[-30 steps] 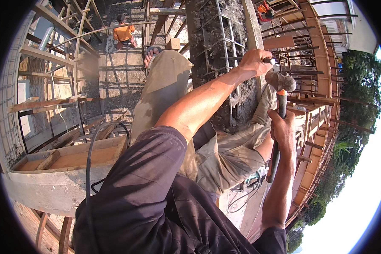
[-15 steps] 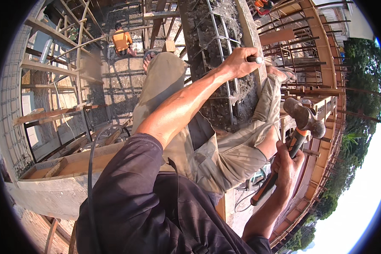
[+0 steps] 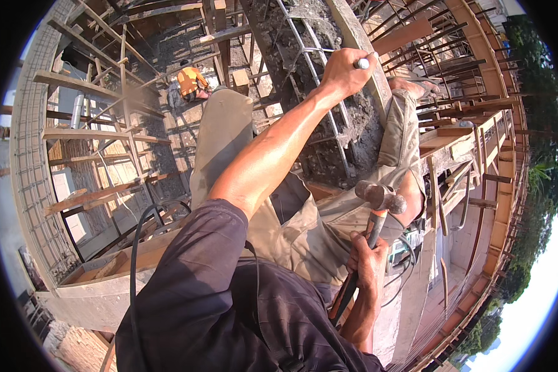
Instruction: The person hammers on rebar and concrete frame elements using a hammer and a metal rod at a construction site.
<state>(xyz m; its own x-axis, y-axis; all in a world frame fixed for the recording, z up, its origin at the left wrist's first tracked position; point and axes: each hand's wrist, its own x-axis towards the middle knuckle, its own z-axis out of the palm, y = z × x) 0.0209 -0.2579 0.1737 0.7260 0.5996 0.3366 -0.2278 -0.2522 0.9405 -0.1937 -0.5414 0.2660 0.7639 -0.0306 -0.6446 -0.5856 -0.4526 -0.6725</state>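
My left hand (image 3: 346, 75) is closed round a metal rod (image 3: 361, 63); only its rounded pale end shows above the fist, and its lower part is hidden. This fist is over the right-hand board (image 3: 378, 99) of a rough concrete beam (image 3: 359, 133) with steel bars (image 3: 321, 71) along it. Lower down, near my bent right knee, my right hand (image 3: 369, 255) grips a hammer (image 3: 376, 224) by its black and orange handle. Its worn steel head points up and away, apart from the rod.
Far below on the left, a person in an orange top (image 3: 191, 80) crouches among timber props (image 3: 125, 93). A black cable (image 3: 134, 260) runs past my left arm. Wooden formwork (image 3: 508, 204) curves along the right, with a green tool (image 3: 404, 253) near my knee.
The hammer and my right hand have swung left and down, closer to my body. My left hand keeps its hold on the rod, slightly higher in view. My view has shifted a little.
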